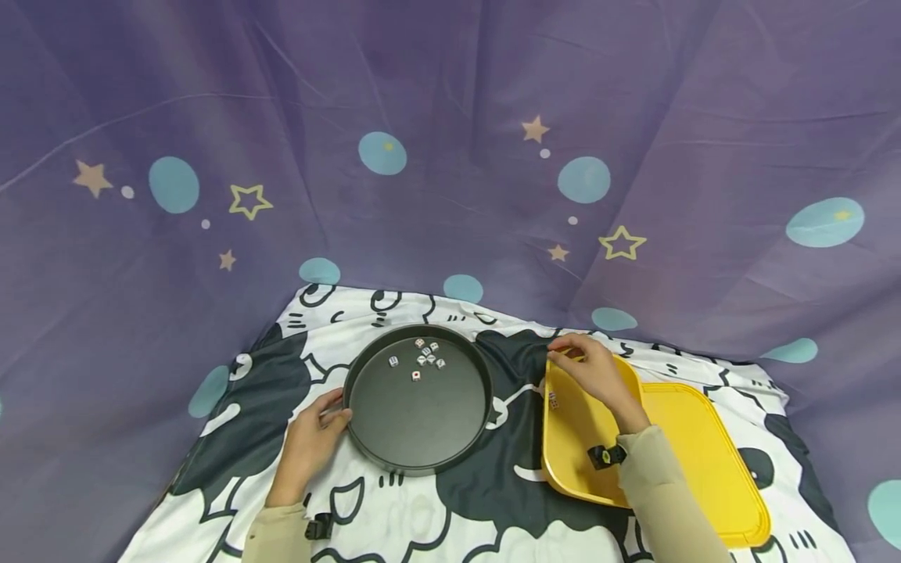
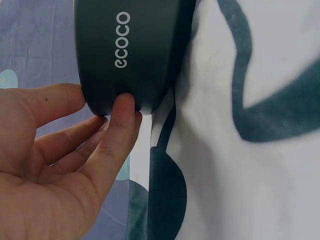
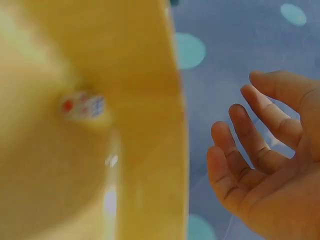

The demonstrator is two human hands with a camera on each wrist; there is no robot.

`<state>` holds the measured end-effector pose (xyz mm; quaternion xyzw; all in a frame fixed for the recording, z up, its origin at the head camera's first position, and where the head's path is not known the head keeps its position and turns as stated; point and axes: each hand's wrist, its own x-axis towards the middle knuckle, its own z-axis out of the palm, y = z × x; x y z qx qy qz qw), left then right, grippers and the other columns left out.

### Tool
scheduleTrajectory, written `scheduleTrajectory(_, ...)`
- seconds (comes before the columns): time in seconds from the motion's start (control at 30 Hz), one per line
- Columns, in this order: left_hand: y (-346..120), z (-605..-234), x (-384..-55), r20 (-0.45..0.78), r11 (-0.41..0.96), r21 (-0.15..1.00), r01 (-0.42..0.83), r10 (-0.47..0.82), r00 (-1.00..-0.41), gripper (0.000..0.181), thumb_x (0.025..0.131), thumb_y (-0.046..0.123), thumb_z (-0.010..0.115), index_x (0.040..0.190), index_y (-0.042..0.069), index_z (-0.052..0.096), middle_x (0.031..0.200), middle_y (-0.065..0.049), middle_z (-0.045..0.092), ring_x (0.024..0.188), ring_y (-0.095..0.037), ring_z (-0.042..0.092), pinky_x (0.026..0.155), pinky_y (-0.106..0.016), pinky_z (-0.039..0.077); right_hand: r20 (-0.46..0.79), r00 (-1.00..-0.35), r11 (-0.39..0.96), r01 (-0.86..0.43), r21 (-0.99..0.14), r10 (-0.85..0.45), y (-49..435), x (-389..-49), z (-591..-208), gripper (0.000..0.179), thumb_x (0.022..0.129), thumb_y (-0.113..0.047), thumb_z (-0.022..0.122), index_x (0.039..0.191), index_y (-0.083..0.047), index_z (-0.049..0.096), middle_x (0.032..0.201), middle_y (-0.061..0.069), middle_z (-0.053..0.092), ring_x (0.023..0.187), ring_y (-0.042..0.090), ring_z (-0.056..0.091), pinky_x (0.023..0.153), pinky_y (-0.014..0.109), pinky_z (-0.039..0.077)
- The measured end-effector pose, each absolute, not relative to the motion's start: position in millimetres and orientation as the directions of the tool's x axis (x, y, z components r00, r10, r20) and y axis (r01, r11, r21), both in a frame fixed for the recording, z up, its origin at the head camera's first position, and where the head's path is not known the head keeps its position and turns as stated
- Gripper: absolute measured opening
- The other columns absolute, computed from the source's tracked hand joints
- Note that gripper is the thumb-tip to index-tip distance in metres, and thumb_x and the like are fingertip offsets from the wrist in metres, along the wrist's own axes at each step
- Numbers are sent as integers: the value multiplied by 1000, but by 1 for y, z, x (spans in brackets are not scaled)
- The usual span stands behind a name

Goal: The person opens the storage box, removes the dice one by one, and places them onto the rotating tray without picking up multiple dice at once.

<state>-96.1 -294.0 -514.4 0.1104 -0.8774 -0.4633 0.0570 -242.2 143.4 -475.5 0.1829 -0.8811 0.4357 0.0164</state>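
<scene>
Purple star-and-planet fabric hangs behind everything, with a black-and-white cartoon cloth (image 1: 422, 516) covering the surface I'm working over.

Starting at the hands: my left hand (image 1: 310, 442) sits against the near-left edge of the round dark tray (image 1: 373, 461). The left wrist view shows my thumb (image 2: 120, 130) pressed on the outer wall and the other fingers loosely curved beside and under it, more bracing than gripping. My right hand (image 1: 598, 371) hovers over the far corner of the yellow tray (image 1: 704, 461); in the right wrist view the fingers (image 3: 250, 145) are spread and relaxed, holding nothing.

One die (image 1: 553, 400) lies in the yellow tray just beside that hand, blurry in the wrist view with red and blue pips. A cluster of dice (image 1: 425, 358) sits toward the far side of the dark tray.

Stuff that could go sideways, I reckon: the yellow tray looks tilted, its left edge raised off the cloth, so that lone die could slide off or skitter away. And my left thumb could nudge the dark tray and scatter the cluster on that smooth floor.

Only readable text: "ecoco" in pale letters on the dark tray's outer wall (image 2: 122, 40).
</scene>
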Motion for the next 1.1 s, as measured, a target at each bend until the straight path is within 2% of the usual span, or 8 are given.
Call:
scheduleTrajectory(0.27, -294, -515, -95, -26, 537, 828, -162, -252, -967, 46, 98, 14, 65, 141, 1, 54, 133, -19, 61, 113, -30, 66, 105, -49, 43, 151, -935, 583, -320, -746, -320, 168, -241, -511, 12, 90, -5, 74, 101, -2, 73, 96, 7, 72, 89, 26, 66, 77, 31, 54)
scheduleTrajectory(0.47, -294, -516, -94, -24, 549, 819, -166, -256, -966, 45, 98, 14, 65, 141, 1, 55, 132, -19, 62, 112, -31, 66, 106, -49, 41, 54, -907, 584, -312, -749, -417, 171, -245, -531, 15, 87, 2, 73, 102, 4, 71, 93, 13, 70, 83, 24, 63, 74, 30, 53)
scheduleTrajectory(0.7, -293, -515, -95, -26, 542, 824, -162, -250, -968, 46, 98, 13, 64, 141, 0, 54, 134, -19, 61, 113, -31, 66, 104, -48, 43, 27, -868, 592, -361, -721, -496, 172, -247, -537, 23, 79, 6, 75, 101, 0, 73, 93, 9, 69, 84, 24, 60, 77, 33, 51)
scheduleTrajectory(0.87, -292, -513, -96, -32, 541, 824, -168, -251, -967, 46, 98, 12, 64, 141, 0, 54, 135, -19, 60, 113, -30, 65, 103, -47, 45, 20, -848, 576, -378, -724, -530, 172, -248, -539, 21, 80, 3, 78, 100, 0, 73, 94, 8, 71, 85, 27, 60, 79, 36, 50)
scheduleTrajectory(1.1, -292, -511, -96, -34, 539, 825, -170, -253, -967, 46, 98, 13, 64, 141, 0, 54, 134, -20, 61, 114, -31, 65, 105, -49, 42, 17, -845, 574, -378, -726, -535, 172, -248, -539, 17, 81, 2, 77, 96, -2, 73, 90, 5, 71, 82, 21, 58, 75, 31, 49)
